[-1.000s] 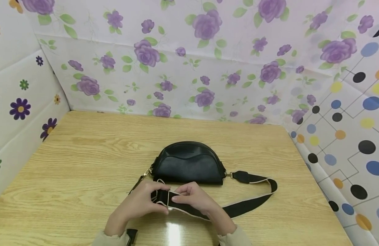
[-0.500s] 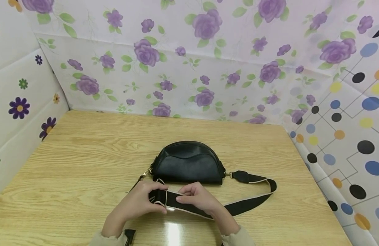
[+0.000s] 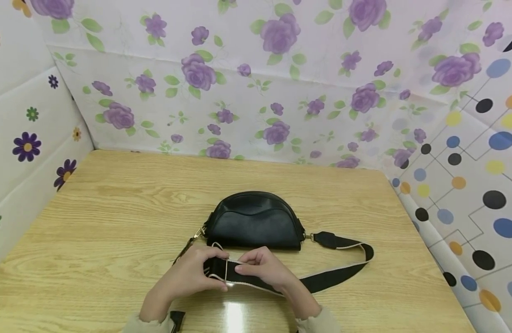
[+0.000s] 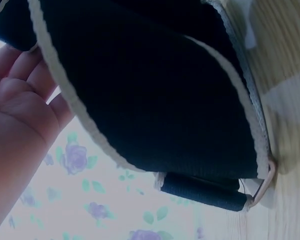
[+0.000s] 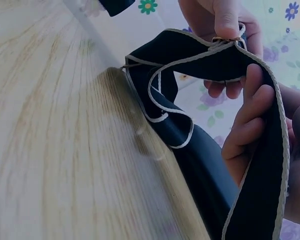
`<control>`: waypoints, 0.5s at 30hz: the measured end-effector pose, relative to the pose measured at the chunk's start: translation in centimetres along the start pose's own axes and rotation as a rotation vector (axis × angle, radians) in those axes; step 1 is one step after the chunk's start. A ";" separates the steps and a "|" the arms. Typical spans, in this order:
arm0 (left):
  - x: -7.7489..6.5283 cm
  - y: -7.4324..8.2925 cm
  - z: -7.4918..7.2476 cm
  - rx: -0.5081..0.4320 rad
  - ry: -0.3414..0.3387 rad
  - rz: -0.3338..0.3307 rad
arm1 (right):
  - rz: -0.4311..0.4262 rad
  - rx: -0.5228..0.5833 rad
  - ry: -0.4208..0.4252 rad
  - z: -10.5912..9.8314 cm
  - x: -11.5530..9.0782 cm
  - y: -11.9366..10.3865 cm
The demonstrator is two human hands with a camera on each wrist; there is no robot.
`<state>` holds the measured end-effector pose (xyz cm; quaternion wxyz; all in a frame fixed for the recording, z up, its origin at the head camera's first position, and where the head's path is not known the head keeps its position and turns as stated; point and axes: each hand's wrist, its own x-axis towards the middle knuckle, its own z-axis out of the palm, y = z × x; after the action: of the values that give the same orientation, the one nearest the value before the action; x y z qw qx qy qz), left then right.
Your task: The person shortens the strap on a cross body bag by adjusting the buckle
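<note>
A black half-moon handbag (image 3: 253,222) lies on the table in the head view. Its wide black strap (image 3: 337,278), edged in pale trim, runs from a clasp on the right round to both hands. My left hand (image 3: 185,277) holds a metal slide buckle (image 3: 226,270) by its ends, between thumb and fingers. Just right of the buckle, my right hand (image 3: 266,270) pinches the strap, thumb on top. In the right wrist view the left thumb rests at the buckle (image 5: 225,40). A loop of strap (image 4: 140,100) fills the left wrist view and hides much behind it.
Wooden table (image 3: 127,199) under the bag, with floral cloth (image 3: 239,101) behind it. Patterned sheets stand at the left and right sides. A gold clasp (image 3: 199,232) and dark tassel-like piece hang at the bag's left end.
Both hands shift slightly left and then back right with the buckle. The right thumb lies a little farther from the buckle than a second ago. The bag stays in place.
</note>
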<state>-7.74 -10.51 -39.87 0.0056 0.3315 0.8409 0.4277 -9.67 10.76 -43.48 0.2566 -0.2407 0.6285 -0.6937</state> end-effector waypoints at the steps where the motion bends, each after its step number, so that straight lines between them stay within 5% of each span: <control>1: 0.0 0.0 0.1 0.008 0.005 0.007 | 0.002 0.004 0.003 0.1 0.0 0.0; 15: 0.2 -0.1 0.7 0.017 0.020 0.039 | 0.023 0.026 0.007 0.9 0.5 -0.1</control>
<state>-7.73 -9.99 -40.34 -0.0138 0.3436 0.8380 0.4236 -9.47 9.70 -43.30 0.2657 -0.2277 0.6229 -0.6997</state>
